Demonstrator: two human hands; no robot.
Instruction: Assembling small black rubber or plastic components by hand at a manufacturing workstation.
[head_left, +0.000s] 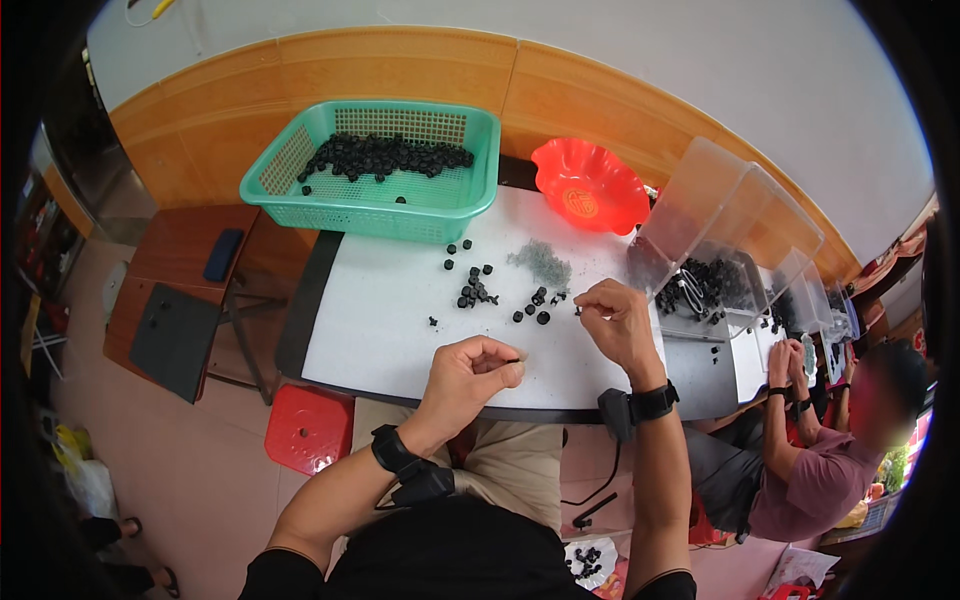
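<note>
Over the near edge of the white table top [375,345], my left hand [465,380] pinches a small black part [514,361] between thumb and fingertips. My right hand [618,322] is farther right with its fingers pinched together; a tiny dark piece [578,311] shows at the fingertips, too small to name. Just left of that hand lie several small black knob-like parts [543,318]. Another loose cluster of black parts [470,296] is farther left. Behind them spreads a pile of small translucent grey pieces [541,262].
A green plastic basket [365,222] with many black parts stands at the back left. Beside it is a red wavy-rimmed dish [590,185]. Clear plastic bins [700,195] stand at the right, black parts around them. A co-worker [815,470] sits farther right. A red stool [308,428] is at lower left.
</note>
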